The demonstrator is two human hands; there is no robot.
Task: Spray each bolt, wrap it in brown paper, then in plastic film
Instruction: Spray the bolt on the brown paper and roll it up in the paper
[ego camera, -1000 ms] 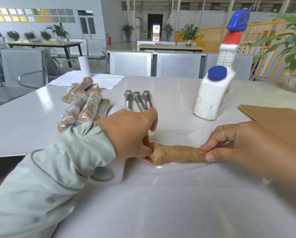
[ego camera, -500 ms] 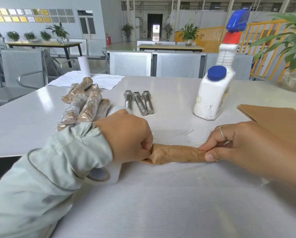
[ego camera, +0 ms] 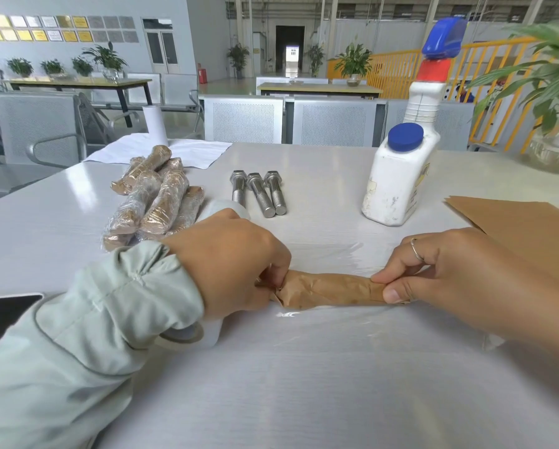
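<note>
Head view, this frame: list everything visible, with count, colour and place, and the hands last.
paper-wrapped bolt: one, brown, table front centre, on the film sheet
film sheet: one, clear, spread under that bolt
film roll: one, whitish, under the left wrist
finished wrapped bolts: a pile, brown under clear film, left of the bare bolts; count unclear
bare bolts: three, silver, table centre
spray bottle: one, white with blue and red head, right of the bolts
brown paper sheets: brown, far right
white sheet: one, back left table edge
left hand: pinches the bolt's left end
right hand: ringed, pinches its right end
</note>
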